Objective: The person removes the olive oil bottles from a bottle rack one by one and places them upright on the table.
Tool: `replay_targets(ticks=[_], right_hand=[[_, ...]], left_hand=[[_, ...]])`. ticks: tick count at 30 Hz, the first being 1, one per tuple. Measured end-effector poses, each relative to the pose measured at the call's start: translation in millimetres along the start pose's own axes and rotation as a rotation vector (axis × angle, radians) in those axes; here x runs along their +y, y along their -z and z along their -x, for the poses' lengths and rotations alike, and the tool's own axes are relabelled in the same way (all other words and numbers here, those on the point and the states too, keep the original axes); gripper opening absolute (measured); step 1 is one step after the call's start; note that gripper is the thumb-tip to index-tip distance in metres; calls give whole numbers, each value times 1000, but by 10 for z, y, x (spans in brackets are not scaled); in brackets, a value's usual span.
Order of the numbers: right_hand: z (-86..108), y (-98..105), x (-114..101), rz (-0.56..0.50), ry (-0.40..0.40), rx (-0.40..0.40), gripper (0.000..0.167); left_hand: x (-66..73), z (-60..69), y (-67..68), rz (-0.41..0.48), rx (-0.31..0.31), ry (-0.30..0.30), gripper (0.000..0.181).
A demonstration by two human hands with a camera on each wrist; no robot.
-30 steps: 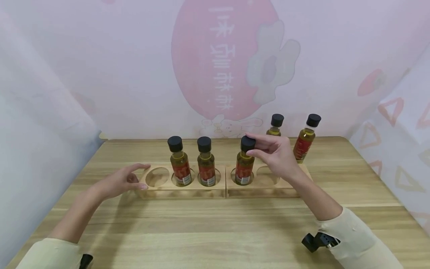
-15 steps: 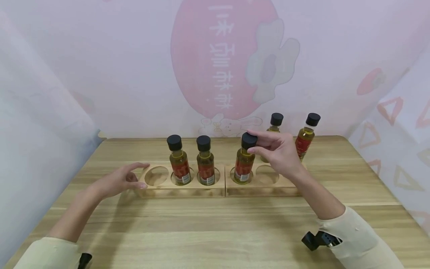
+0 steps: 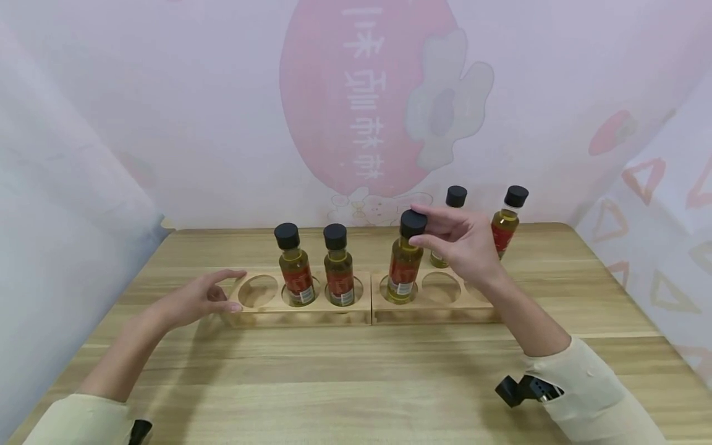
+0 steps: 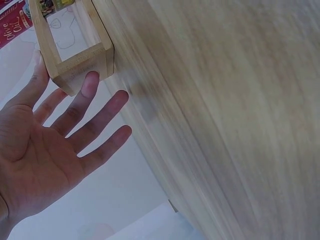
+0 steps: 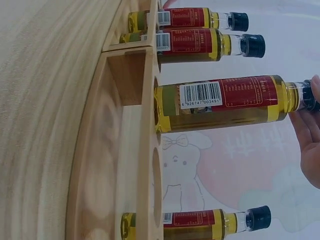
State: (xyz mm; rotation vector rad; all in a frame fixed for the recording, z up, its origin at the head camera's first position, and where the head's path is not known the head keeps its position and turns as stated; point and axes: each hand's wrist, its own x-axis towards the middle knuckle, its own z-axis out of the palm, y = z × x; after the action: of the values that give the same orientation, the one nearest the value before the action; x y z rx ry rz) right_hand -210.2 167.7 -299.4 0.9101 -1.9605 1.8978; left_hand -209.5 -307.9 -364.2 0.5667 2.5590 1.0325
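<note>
My right hand (image 3: 464, 244) pinches the black cap of an olive oil bottle (image 3: 405, 266) between thumb and fingers. That bottle, nearly upright, is raised in the left hole of the right wooden rack (image 3: 439, 314); in the right wrist view the base of the bottle (image 5: 225, 102) is level with the rack's top board. My left hand (image 3: 191, 301) touches the left end of the left wooden rack (image 3: 300, 318) with thumb and index finger; the other fingers are spread in the left wrist view. Two olive oil bottles (image 3: 296, 278) (image 3: 339, 278) stand in the left rack's middle and right holes.
Two more olive oil bottles (image 3: 456, 196) (image 3: 503, 228) stand towards the back right, partly behind my right hand. The racks sit end to end on a wooden table (image 3: 345, 377). A printed cloth (image 3: 222, 123) hangs behind the table.
My right hand has moved up slightly, lifting the pinched bottle a little way in its hole. My left hand stays at the rack's end.
</note>
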Motion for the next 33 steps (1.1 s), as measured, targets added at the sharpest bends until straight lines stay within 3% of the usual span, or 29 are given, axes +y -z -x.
replay_targets(ticks=[6, 20, 33], right_hand=[[-32, 8, -48, 2, 27, 11, 50], [-121, 0, -74, 3, -16, 70, 47], [-193, 35, -33, 15, -10, 122, 47]], left_hand=[[10, -5, -7, -9, 3, -8, 78], [30, -14, -15, -6, -7, 17, 78], [19, -26, -11, -6, -3, 4, 75]])
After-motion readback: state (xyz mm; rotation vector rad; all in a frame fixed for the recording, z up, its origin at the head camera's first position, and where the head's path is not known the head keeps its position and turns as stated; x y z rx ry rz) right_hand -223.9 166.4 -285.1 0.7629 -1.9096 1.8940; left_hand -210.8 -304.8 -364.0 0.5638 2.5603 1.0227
